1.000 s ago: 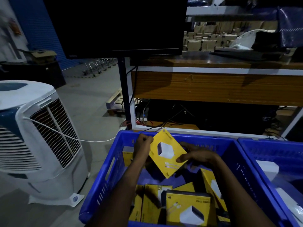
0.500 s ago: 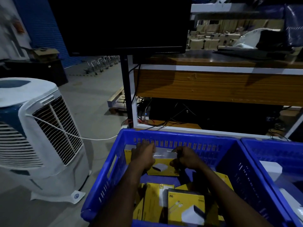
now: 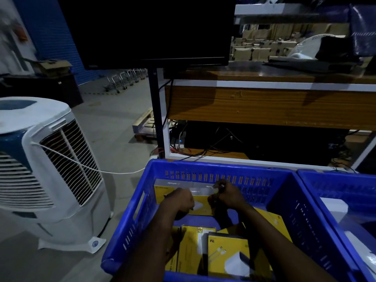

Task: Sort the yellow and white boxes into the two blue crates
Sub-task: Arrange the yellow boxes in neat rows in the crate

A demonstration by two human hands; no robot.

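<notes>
While both hands (image 3: 183, 202) (image 3: 227, 195) grip a yellow box (image 3: 201, 207), others (image 3: 225, 255) crowd the crate (image 3: 203, 165) — cooler (image 3: 50, 169) alongside.

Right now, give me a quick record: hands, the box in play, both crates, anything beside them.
left hand: grips the left edge of the held yellow box
right hand: curled on that box's upper right corner
held yellow box: low inside the left crate, near its far wall
left crate: only yellow boxes visible; loose yellow boxes lie at the near end
right crate: white box inside; partly out of frame
beside: air cooler on the floor, left of the left crate
</notes>
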